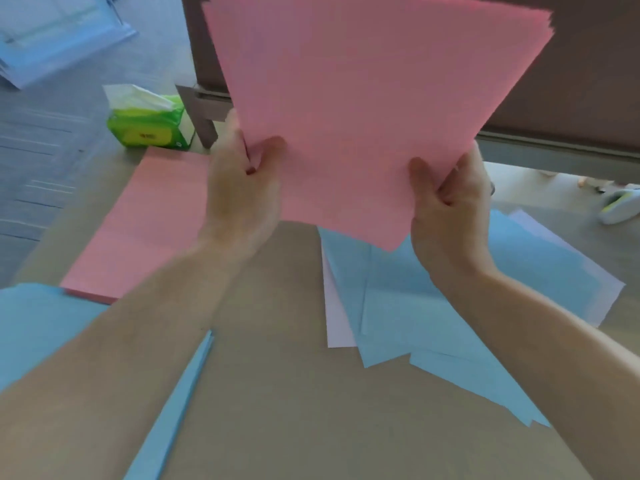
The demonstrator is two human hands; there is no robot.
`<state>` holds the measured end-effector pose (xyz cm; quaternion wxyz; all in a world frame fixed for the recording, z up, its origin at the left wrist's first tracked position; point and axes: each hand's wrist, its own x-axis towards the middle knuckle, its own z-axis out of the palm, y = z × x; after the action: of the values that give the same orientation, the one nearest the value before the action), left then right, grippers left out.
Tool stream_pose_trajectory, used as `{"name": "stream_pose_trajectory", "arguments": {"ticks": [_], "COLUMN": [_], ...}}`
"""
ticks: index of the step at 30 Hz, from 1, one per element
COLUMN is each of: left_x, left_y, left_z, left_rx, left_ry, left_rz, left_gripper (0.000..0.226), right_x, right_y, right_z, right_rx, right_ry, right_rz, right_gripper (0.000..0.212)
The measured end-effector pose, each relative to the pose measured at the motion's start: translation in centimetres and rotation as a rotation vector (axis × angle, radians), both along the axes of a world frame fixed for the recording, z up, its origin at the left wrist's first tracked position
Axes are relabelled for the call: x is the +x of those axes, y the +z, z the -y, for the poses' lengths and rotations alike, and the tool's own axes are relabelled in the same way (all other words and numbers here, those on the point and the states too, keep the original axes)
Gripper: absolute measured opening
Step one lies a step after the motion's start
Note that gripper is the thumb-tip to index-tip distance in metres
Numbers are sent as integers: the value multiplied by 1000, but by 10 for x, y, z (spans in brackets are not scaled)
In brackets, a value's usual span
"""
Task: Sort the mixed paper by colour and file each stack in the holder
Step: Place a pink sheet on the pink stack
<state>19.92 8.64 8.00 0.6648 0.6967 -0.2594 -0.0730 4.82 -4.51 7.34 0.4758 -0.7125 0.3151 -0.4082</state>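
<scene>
Seen from the head camera: held up in both hands, a pink sheaf (363,116), raised over the table (294,393) and tilted, slightly fanned at its top right corner. Pinched at its lower left edge by the left hand (242,188), thumb on the near face, fingers curled behind. Clamped the same way at its lower right edge by the right hand (450,216), thumb in front, fingers folded round the back.

Lying flat on the table under the left forearm, a pink stack (138,230), squared up. Nearer, at the lower left, a blue stack (41,334), just overlapping the pink stack's near corner. Spread loosely below the right hand, blue sheets (433,323) with pale sheets (337,323) showing underneath.

Beyond the pink stack, a green tissue pack (149,123) with a white tissue poking out. At the far upper left, a clear bluish holder (59,36), blurred. At the right edge, a white object (620,206), too blurred to tell. Behind the raised sheaf, a dark panel (571,64).
</scene>
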Motion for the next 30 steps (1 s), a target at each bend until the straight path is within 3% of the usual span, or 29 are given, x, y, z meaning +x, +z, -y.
{"name": "stream_pose_trajectory", "arguments": {"ticks": [11,15,20,23,25,27,30], "left_x": [78,146,223,239,254,269,274], "left_y": [-73,-57,-66,-78,-82,-87,-97], "left_z": [-80,-104,-163,-179,-189,-203,-218], "left_rx": [182,186,584,586,616,787,1064], "left_ry": [-146,-65,-16,-120,-46,41,-16], "left_rz": [-230,-197,-226,-289,-196,-130,-128], "left_gripper": [23,16,17,16,17,29,45], "right_x": [101,152,213,226,225,220,218], "right_y": [-51,-36,-61,-67,-72,-84,-97], "right_z": [-71,-85,-119,-121,-119,-126,-150], "right_rx": [73,102,165,187,277,388,486], "right_ry": [-112,-138,-8,-46,-64,-69,-70], "right_rz": [-223,-203,-457,-500,-527,-551,-552], "right_gripper": [35,15,12,9,8,8,8]}}
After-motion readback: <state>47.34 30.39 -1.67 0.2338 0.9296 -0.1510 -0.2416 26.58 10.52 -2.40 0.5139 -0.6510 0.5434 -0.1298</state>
